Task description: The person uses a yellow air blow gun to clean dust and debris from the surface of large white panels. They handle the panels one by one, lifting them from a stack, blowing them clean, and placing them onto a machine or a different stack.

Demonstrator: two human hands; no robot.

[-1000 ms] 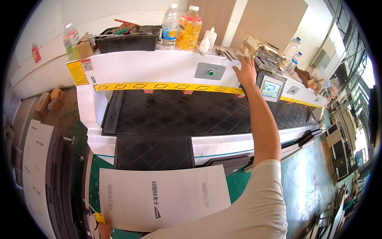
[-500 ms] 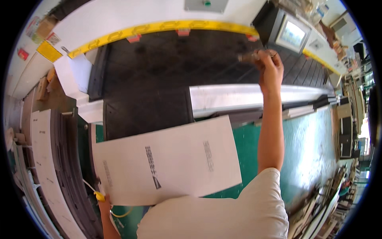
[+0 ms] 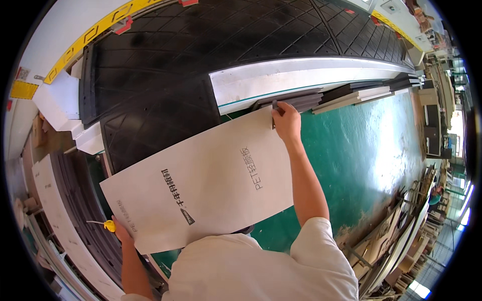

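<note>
A large pale panel (image 3: 226,170) with dark printing lies tilted across in front of me, its left end lower than its right. At its left edge my left hand (image 3: 122,233) is closed around a yellow air blow gun (image 3: 109,226) with a thin metal nozzle pointing left, its fingers touching the panel's edge. My right hand (image 3: 287,123) is closed at the panel's far right corner, gripping a small dark flat piece (image 3: 274,116) against the edge. The fingers partly hide that piece, so its kind does not show.
Beyond the panel is a black ribbed machine bed (image 3: 170,85) with a white side beam (image 3: 301,72). Dark boards (image 3: 291,98) stack under the beam, more boards (image 3: 75,210) stand on the left. The green floor (image 3: 346,150) is on the right, with leaning boards (image 3: 396,241).
My right hand has come down from above the machine bed to the panel's far right corner. The view has shifted, and the blow gun's nozzle now points more level to the left.
</note>
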